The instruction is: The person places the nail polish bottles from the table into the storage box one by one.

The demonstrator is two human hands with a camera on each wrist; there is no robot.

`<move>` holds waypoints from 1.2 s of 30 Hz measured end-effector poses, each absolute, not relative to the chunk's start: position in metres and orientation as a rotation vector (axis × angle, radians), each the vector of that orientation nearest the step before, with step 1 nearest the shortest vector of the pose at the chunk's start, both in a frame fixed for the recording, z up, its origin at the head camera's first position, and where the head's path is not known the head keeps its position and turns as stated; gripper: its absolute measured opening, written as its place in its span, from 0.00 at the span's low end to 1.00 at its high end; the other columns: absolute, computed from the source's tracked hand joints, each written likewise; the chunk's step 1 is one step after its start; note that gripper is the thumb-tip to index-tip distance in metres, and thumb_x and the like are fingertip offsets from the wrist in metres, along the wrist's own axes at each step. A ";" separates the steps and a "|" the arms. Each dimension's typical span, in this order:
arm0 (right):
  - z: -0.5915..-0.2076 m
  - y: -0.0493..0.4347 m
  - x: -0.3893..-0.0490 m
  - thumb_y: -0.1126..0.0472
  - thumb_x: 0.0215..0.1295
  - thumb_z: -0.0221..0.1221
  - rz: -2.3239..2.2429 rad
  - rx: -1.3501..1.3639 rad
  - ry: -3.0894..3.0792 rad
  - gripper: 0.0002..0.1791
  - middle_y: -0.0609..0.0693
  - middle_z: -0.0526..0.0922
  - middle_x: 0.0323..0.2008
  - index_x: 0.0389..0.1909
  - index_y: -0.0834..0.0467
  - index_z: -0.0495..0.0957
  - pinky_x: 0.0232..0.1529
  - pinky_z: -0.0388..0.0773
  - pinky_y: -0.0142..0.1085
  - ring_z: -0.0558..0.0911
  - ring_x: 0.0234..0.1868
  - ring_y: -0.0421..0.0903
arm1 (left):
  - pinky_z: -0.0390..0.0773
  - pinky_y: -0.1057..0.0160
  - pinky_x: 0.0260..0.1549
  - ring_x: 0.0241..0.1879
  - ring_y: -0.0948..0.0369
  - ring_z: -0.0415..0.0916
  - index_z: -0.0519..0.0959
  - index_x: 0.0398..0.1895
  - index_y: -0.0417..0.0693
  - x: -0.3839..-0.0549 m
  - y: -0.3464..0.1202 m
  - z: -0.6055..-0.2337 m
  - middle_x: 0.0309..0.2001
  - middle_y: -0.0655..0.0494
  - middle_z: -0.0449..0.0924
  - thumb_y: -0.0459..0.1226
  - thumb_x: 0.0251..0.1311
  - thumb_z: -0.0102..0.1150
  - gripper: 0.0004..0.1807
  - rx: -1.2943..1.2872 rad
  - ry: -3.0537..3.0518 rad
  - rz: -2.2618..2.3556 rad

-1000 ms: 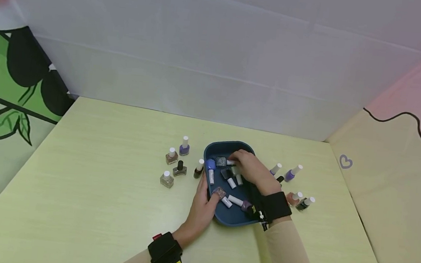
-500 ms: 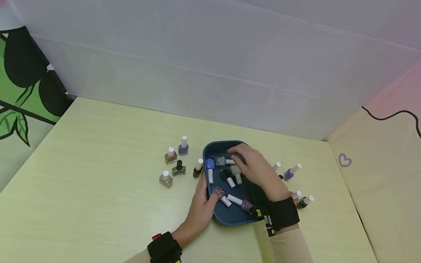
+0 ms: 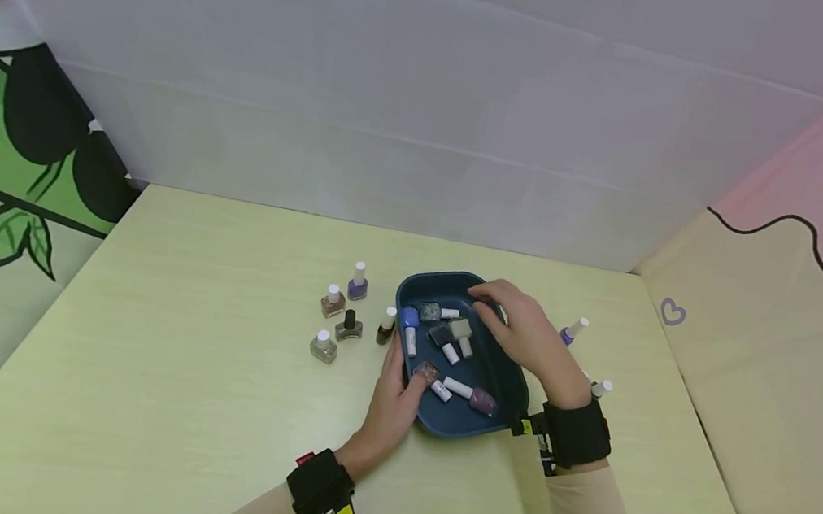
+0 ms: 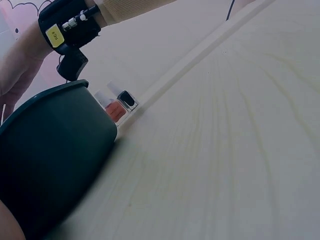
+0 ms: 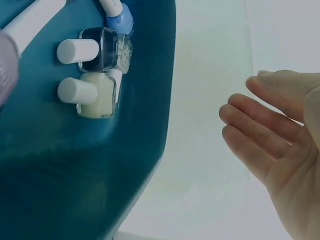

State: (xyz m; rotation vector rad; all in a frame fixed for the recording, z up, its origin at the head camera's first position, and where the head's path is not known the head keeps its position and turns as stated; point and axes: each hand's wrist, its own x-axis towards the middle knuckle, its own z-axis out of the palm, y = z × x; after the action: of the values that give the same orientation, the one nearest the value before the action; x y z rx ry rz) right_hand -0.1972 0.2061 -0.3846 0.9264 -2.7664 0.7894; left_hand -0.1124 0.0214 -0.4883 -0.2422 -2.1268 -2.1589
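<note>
My left hand point(image 3: 387, 410) grips the near-left side of a dark blue tray point(image 3: 510, 388), its thumb over the rim. Inside lie several nail polish bottles: a blue one point(image 3: 409, 317), a dark glittery one point(image 3: 430, 312), a black one point(image 3: 440, 335), a pale one point(image 3: 460, 328), a brown glittery one point(image 3: 427, 372) and a purple one point(image 3: 482, 402). Above the tray's right rim hovers my right hand point(image 3: 530, 333), holding nothing. In the right wrist view its fingers point(image 5: 255, 125) are loosely bent, apart from the tray.
Left of the tray stand several nail polish bottles, among them a purple one point(image 3: 358, 287) and a clear one point(image 3: 323, 350). On its right are a purple bottle point(image 3: 572, 332), an orange-red bottle point(image 4: 116, 111) and a black bottle point(image 4: 127, 99), partly hidden by my right arm.
My right hand has left the dark glittery bottle's cap and moved right, from over the tray's middle to its right rim. The left hand stays on the tray.
</note>
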 end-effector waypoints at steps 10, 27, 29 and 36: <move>-0.403 0.223 -0.191 0.59 0.68 0.53 0.821 0.836 -2.706 0.20 0.56 0.77 0.53 0.58 0.62 0.73 0.54 0.74 0.47 0.74 0.54 0.49 | 0.55 0.45 0.65 0.71 0.52 0.42 0.39 0.77 0.57 -0.112 0.022 -0.486 0.76 0.52 0.37 0.29 0.66 0.45 0.41 -0.241 -2.113 -2.166; -0.435 0.244 -0.172 0.57 0.66 0.55 0.873 0.727 -2.752 0.29 0.61 0.67 0.63 0.66 0.64 0.63 0.54 0.73 0.52 0.69 0.59 0.54 | 0.59 0.43 0.62 0.70 0.49 0.44 0.38 0.77 0.59 -0.112 0.023 -0.490 0.76 0.49 0.36 0.28 0.65 0.44 0.42 -0.250 -2.121 -2.155; -0.438 0.245 -0.169 0.56 0.67 0.55 0.886 0.713 -2.792 0.32 0.61 0.65 0.64 0.68 0.63 0.60 0.57 0.71 0.52 0.67 0.61 0.55 | 0.58 0.42 0.62 0.70 0.48 0.43 0.38 0.77 0.56 -0.109 0.021 -0.481 0.76 0.48 0.36 0.27 0.65 0.44 0.42 -0.247 -2.120 -2.172; -0.451 0.250 -0.160 0.53 0.68 0.53 0.954 0.671 -2.861 0.40 0.63 0.58 0.69 0.73 0.64 0.48 0.59 0.67 0.53 0.66 0.64 0.58 | 0.55 0.47 0.65 0.71 0.51 0.41 0.38 0.77 0.52 -0.103 0.019 -0.463 0.75 0.53 0.36 0.28 0.66 0.44 0.41 -0.201 -2.166 -2.182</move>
State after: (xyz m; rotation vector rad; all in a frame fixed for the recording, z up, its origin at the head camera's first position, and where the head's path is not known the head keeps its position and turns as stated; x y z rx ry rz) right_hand -0.1602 0.2498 -0.4515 0.6707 -2.8614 0.9537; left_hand -0.1030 0.0188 -0.4631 -0.2006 -2.1660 -2.1820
